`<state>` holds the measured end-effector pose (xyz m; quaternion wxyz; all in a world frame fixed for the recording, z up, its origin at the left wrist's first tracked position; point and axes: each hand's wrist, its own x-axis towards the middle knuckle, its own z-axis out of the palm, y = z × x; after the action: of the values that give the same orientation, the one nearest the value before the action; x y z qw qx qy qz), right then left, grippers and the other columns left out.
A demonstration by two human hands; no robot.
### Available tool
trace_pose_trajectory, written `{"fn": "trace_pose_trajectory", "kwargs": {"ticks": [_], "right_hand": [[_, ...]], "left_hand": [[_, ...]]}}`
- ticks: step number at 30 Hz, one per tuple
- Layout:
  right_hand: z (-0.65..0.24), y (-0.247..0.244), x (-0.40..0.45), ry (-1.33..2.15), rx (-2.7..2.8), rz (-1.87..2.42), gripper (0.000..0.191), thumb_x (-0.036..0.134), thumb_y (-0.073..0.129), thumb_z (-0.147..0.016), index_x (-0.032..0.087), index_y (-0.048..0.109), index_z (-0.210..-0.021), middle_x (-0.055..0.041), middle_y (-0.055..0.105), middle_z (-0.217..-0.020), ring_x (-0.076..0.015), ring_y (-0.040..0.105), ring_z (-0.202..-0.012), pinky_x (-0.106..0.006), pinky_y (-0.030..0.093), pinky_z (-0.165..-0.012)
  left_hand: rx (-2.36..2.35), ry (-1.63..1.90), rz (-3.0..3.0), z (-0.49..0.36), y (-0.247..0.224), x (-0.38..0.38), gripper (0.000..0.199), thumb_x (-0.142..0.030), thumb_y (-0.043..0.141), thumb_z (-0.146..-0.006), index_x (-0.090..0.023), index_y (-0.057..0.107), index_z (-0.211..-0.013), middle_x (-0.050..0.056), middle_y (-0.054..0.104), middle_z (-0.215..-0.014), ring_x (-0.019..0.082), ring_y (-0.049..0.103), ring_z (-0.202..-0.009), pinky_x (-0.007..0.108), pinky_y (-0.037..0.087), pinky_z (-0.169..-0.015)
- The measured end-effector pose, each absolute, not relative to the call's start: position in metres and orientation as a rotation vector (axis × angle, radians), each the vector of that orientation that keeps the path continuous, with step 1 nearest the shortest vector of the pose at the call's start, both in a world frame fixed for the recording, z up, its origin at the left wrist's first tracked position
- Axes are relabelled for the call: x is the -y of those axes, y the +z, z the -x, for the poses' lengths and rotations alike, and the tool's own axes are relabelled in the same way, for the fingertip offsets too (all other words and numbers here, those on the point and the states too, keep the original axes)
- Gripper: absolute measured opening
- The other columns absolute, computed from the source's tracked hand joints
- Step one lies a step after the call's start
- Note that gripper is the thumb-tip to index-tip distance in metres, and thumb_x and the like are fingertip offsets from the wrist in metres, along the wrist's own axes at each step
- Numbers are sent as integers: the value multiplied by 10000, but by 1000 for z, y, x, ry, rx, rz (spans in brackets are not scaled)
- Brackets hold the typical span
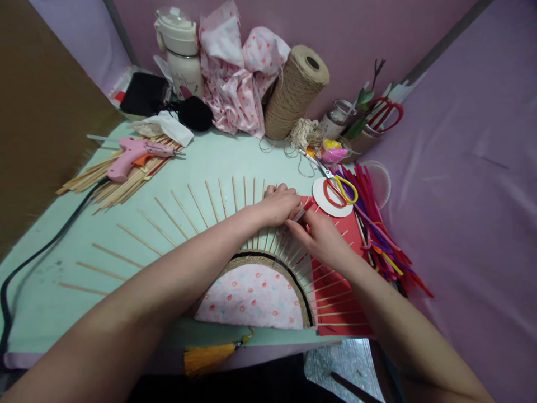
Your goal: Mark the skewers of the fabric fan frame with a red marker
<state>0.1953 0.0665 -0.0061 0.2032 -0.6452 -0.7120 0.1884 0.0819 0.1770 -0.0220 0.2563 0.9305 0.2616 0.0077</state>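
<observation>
A half-round fan base (pixel 255 296) in white floral cloth, with a twine and black rim, lies near the table's front edge. Thin wooden sticks (pixel 170 217) radiate from it. My left hand (pixel 280 206) rests over the upper sticks, its fingers curled; what they hold, if anything, is hidden. Just right of it, my right hand (pixel 319 232) pinches a slim pen-like item with a red end (pixel 305 209). Red paper (pixel 333 291) lies beneath the sticks on the right. A yellow tassel (pixel 210 358) hangs at the front edge.
A pink glue gun (pixel 134 157) lies on loose sticks (pixel 121 187) at the left, its cord running forward. Behind stand a bottle (pixel 182 61), crumpled cloth (pixel 239 84) and a twine roll (pixel 296 92). Scissors (pixel 339 189) and pipe cleaners (pixel 377 235) lie at the right.
</observation>
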Motion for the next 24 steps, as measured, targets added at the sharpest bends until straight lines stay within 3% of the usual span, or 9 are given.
{"fn": "trace_pose_trajectory", "kwargs": {"ticks": [24], "right_hand": [[-192,-4,-67,503,2005,1807,146,303,513,-907,198,530,-806,-37,629,-702,-184,562,-610,-284,376,-573]], "left_hand": [[-695,38,-2587,-82,-31,-180,79,-227,566,-800,-190,606,-856,104,593,-1056,300,454,-1076,417,309,-780]]}}
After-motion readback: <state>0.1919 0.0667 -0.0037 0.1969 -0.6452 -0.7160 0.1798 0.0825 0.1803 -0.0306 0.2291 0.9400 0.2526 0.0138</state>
